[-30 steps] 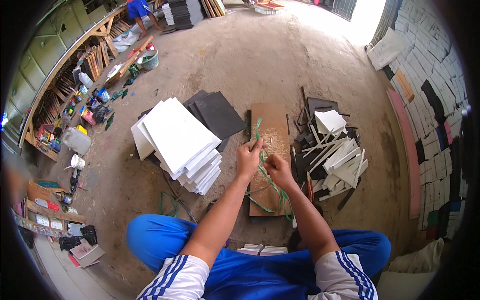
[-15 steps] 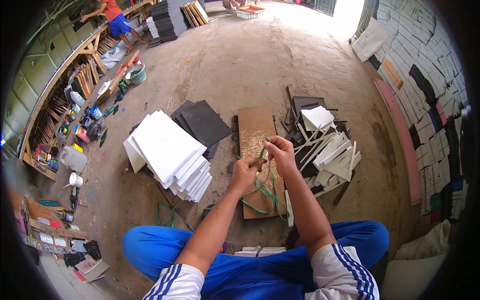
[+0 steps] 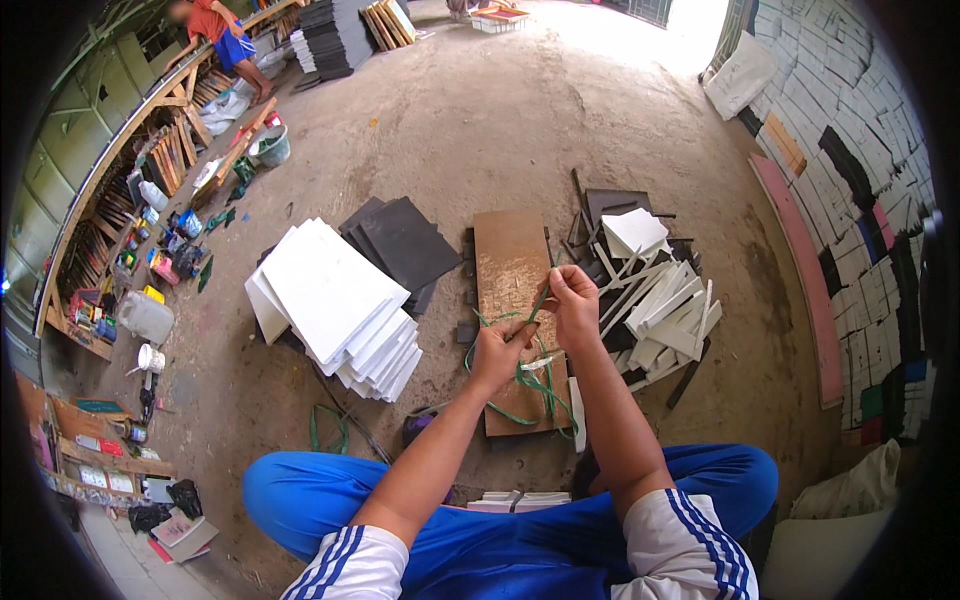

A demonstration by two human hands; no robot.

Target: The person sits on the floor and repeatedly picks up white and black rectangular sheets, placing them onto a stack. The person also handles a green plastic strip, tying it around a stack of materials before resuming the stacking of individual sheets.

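Both hands hold green plastic twine [image 3: 537, 305] above a worn brown board [image 3: 512, 232] lying on the floor in front of me. My left hand [image 3: 500, 352] is closed round the twine. Farther and to the right, my right hand [image 3: 574, 302] pinches it between thumb and fingers, and a short length stretches between the hands. Loose loops of twine hang below onto the board's near part. A small pale piece [image 3: 541, 362] shows among the strands; its kind is unclear.
Left of the board lie stacked white sheets [image 3: 330, 285] and black sheets [image 3: 410, 240]. A pile of white offcuts [image 3: 665, 310] lies right. More twine [image 3: 328, 428] rests by my left knee. Cans and jugs [image 3: 146, 317] line the left side. Another person [image 3: 225, 40] bends at the far left.
My right hand has moved slightly right and nearer me, and my left hand slightly nearer. The hanging twine has shifted. The far person has moved a little left and bent over.
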